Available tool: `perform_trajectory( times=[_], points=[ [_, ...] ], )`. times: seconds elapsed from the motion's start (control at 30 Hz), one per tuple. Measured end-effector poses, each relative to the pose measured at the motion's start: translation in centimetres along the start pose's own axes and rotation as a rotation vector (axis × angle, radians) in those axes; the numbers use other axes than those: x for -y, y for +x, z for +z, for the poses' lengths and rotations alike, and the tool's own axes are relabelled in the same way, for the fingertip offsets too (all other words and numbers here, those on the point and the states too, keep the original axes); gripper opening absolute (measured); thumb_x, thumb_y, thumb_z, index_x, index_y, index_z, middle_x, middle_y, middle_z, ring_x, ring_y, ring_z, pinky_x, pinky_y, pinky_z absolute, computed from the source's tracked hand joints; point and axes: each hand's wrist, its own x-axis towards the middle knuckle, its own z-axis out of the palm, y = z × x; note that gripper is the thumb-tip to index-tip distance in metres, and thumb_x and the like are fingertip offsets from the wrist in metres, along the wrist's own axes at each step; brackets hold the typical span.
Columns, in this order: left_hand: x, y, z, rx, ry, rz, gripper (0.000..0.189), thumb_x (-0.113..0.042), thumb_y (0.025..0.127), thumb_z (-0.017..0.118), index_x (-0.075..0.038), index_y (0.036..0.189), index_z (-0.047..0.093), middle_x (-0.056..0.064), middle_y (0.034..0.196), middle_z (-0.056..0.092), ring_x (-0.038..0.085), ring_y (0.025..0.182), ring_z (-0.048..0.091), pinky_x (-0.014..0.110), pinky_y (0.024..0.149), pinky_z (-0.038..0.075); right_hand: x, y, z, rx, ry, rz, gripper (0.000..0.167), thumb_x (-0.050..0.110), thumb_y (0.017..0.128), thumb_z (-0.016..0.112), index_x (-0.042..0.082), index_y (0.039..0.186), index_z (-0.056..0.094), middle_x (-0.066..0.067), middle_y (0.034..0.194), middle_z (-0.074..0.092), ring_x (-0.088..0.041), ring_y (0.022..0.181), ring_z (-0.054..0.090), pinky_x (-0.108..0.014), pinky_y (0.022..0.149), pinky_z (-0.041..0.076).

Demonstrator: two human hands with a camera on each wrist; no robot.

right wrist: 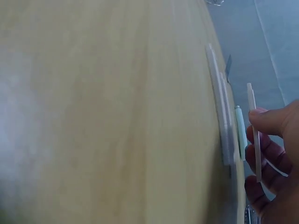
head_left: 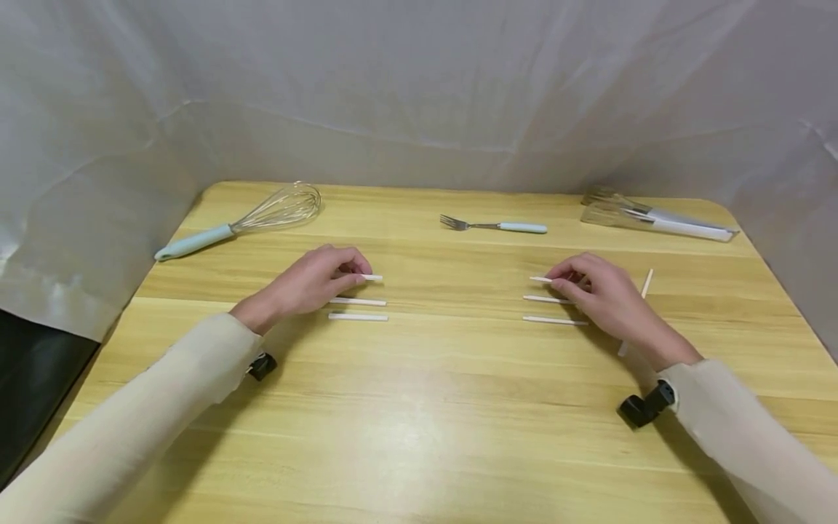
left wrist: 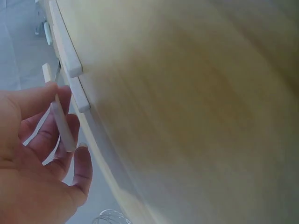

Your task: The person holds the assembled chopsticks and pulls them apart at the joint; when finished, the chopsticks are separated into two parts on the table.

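My left hand (head_left: 313, 282) pinches a short white stick (left wrist: 63, 123) between thumb and fingers, its end poking out to the right in the head view. Just nearer to me, two more white sticks lie side by side on the table, a middle one (head_left: 358, 301) and a front one (head_left: 358, 317). Across from it, my right hand (head_left: 605, 295) holds another white stick (right wrist: 256, 151), which has a narrower tip. Below those fingers lie two similar sticks, one behind (head_left: 542, 298) and one in front (head_left: 553, 320), their right ends partly covered by the hand.
Behind the right wrist, a longer white piece (head_left: 647, 282) lies slanted, partly hidden. Along the back are a whisk (head_left: 278, 207) with a pale blue handle, a fork (head_left: 522, 228), and a see-through item with white handles (head_left: 687, 227). Grey cloth (head_left: 419, 80) hangs behind the wooden table (head_left: 419, 407).
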Motion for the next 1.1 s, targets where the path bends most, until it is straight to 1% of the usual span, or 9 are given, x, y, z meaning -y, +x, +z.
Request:
perform_trajectory(
  times=[0.1, 0.2, 0.37, 0.53, 0.63, 0.8, 0.87, 1.0, 1.1],
  points=[
    [-0.1, 0.2, 0.1, 0.021, 0.005, 0.008, 0.013, -0.011, 0.110, 0.066, -0.009, 0.120, 0.073, 0.005, 0.112, 0.077, 0.021, 0.104, 0.069, 0.043, 0.096, 0.056, -0.2, 0.3, 0.2, 0.029, -0.011, 0.001, 0.015, 0.020, 0.110, 0.069, 0.012, 0.118, 0.079, -0.010, 0.116, 0.072, -0.023, 0.100, 0.064, -0.031, 0.084, 0.047],
    [0.0, 0.4, 0.2, 0.033, -0.003, 0.010, 0.012, -0.010, 0.109, 0.067, -0.008, 0.119, 0.073, 0.005, 0.111, 0.076, 0.020, 0.103, 0.068, 0.041, 0.095, 0.056, -0.2, 0.5, 0.4, 0.051, -0.020, 0.013, 0.015, 0.020, 0.109, 0.069, 0.012, 0.117, 0.079, -0.010, 0.117, 0.071, -0.023, 0.101, 0.063, -0.037, 0.087, 0.048],
    [-0.1, 0.7, 0.6, 0.056, -0.003, 0.012, 0.009, -0.009, 0.107, 0.069, -0.008, 0.116, 0.073, 0.005, 0.109, 0.075, 0.021, 0.099, 0.066, 0.041, 0.092, 0.054, -0.2, 0.7, 0.5, 0.088, -0.027, 0.045, 0.014, 0.020, 0.109, 0.070, 0.012, 0.117, 0.078, -0.010, 0.115, 0.072, -0.024, 0.099, 0.061, -0.041, 0.089, 0.047],
    [-0.1, 0.9, 0.7, 0.078, 0.028, 0.035, 0.008, -0.007, 0.106, 0.070, -0.007, 0.114, 0.074, 0.007, 0.110, 0.075, 0.021, 0.101, 0.067, 0.041, 0.094, 0.054, -0.1, 0.8, 0.4, 0.115, -0.023, 0.071, 0.013, 0.019, 0.109, 0.070, 0.012, 0.116, 0.078, -0.011, 0.117, 0.072, -0.025, 0.101, 0.062, -0.045, 0.091, 0.048],
    [-0.2, 1.0, 0.6, 0.084, 0.029, 0.032, 0.007, -0.007, 0.106, 0.070, -0.007, 0.113, 0.073, 0.007, 0.109, 0.074, 0.020, 0.099, 0.066, 0.041, 0.093, 0.054, -0.1, 0.9, 0.3, 0.117, -0.021, 0.068, 0.013, 0.020, 0.109, 0.070, 0.012, 0.116, 0.078, -0.010, 0.116, 0.073, -0.025, 0.101, 0.061, -0.044, 0.091, 0.048],
    [-0.2, 1.1, 0.7, 0.092, 0.012, 0.019, 0.007, -0.008, 0.106, 0.072, -0.006, 0.112, 0.073, 0.007, 0.108, 0.074, 0.020, 0.097, 0.066, 0.040, 0.092, 0.054, -0.1, 1.0, 0.3, 0.112, -0.020, 0.058, 0.013, 0.022, 0.108, 0.071, 0.013, 0.116, 0.079, -0.008, 0.113, 0.073, -0.022, 0.099, 0.060, -0.036, 0.088, 0.046],
    [-0.3, 1.1, 0.6, 0.094, 0.002, 0.011, 0.007, -0.007, 0.105, 0.072, -0.006, 0.112, 0.072, 0.008, 0.108, 0.074, 0.020, 0.097, 0.066, 0.040, 0.093, 0.055, -0.2, 1.0, 0.3, 0.114, -0.018, 0.052, 0.014, 0.023, 0.108, 0.072, 0.014, 0.116, 0.079, -0.007, 0.113, 0.073, -0.022, 0.099, 0.060, -0.035, 0.087, 0.046],
    [-0.3, 1.1, 0.6, 0.100, -0.012, -0.008, 0.007, -0.008, 0.106, 0.072, -0.006, 0.113, 0.072, 0.008, 0.108, 0.073, 0.021, 0.098, 0.065, 0.040, 0.093, 0.054, -0.6, 0.8, -0.1, 0.116, -0.011, 0.050, 0.017, 0.025, 0.109, 0.071, 0.014, 0.120, 0.078, -0.007, 0.117, 0.073, -0.021, 0.100, 0.060, -0.036, 0.088, 0.046],
    [-0.3, 1.1, 0.7, 0.106, -0.018, -0.016, 0.008, -0.009, 0.106, 0.071, -0.006, 0.114, 0.072, 0.008, 0.109, 0.073, 0.020, 0.098, 0.065, 0.040, 0.092, 0.054, -1.2, 0.4, -0.7, 0.100, -0.004, 0.060, 0.020, 0.027, 0.110, 0.069, 0.014, 0.123, 0.077, -0.007, 0.120, 0.072, -0.020, 0.100, 0.059, -0.030, 0.087, 0.045]
  ],
)
